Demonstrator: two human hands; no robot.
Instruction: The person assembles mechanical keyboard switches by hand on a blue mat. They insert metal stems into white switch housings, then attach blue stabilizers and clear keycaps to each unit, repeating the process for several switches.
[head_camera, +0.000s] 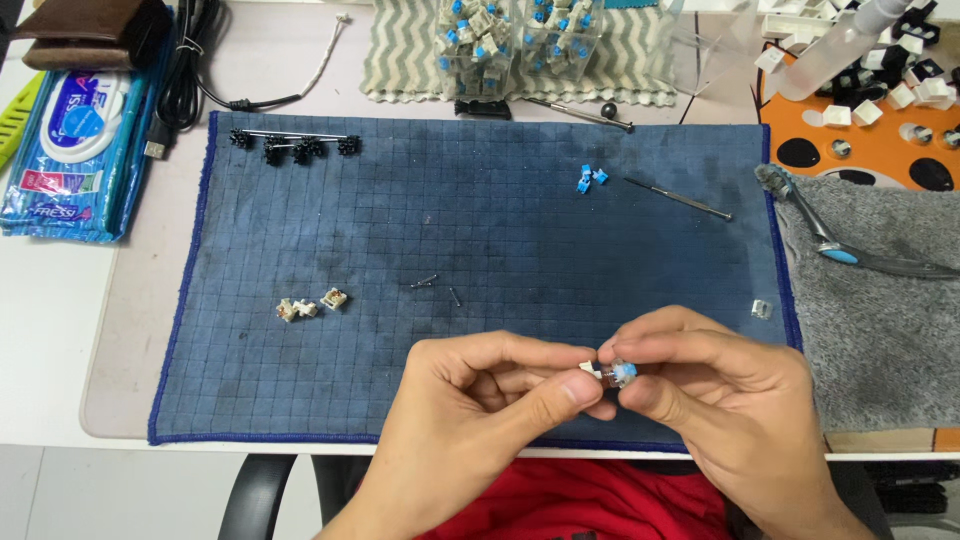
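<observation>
My left hand (480, 405) and my right hand (715, 395) meet near the front edge of a blue grid-patterned mat (480, 200). Between their fingertips they pinch a small keyboard switch (618, 373) with a blue stem and a clear-and-white housing. The left thumb and forefinger hold its white side, the right fingers its blue side. On the mat lie two small beige switch parts (310, 305), two tiny metal springs or pins (435, 285), two loose blue stems (591, 178) and a thin metal probe (680, 198).
Black stabilizer bars (295, 145) lie at the mat's far left. Clear boxes of switches (520, 40) stand at the back on a chevron cloth. A grey towel (880, 320) with a brush (840, 240) lies right; a wipes pack (70, 150) left. A small clear part (762, 309) rests at the mat's right edge.
</observation>
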